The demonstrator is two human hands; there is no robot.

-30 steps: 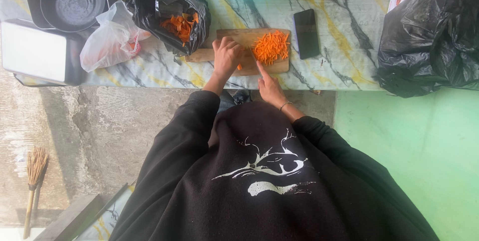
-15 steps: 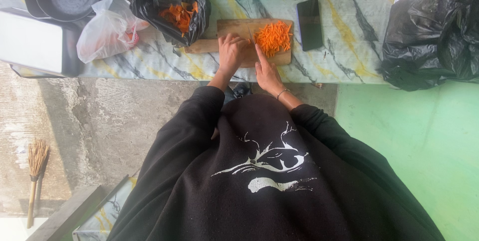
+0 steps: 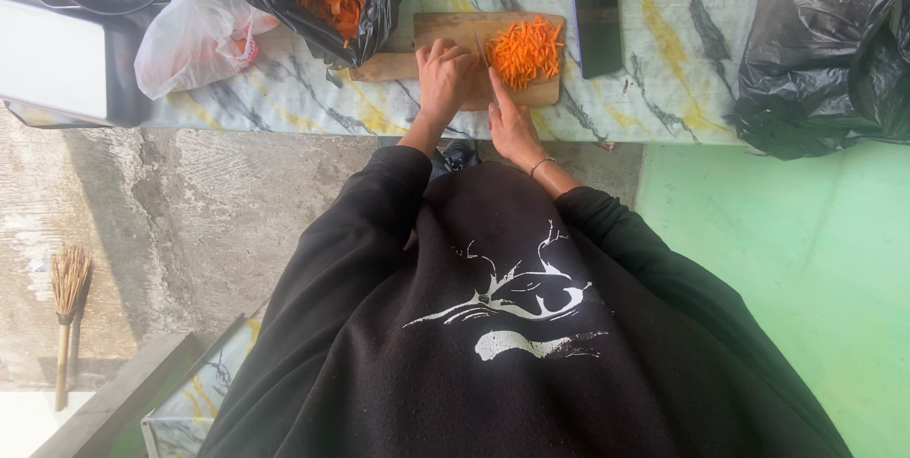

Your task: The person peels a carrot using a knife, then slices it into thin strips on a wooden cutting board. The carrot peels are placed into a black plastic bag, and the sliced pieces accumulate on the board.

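On the cutting board [image 3: 445,33], both hands crowd its near edge.

Marble counter [image 3: 664,69] under cutting board [image 3: 445,31], phone [image 3: 598,10]

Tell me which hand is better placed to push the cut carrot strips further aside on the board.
Probably the right hand: it holds the knife, whose blade sits right beside the carrot strips. The left hand rests flat on the cutting board, farther from the pile.

Dark-screened black phone [image 3: 598,24] right of wooden board [image 3: 453,33]
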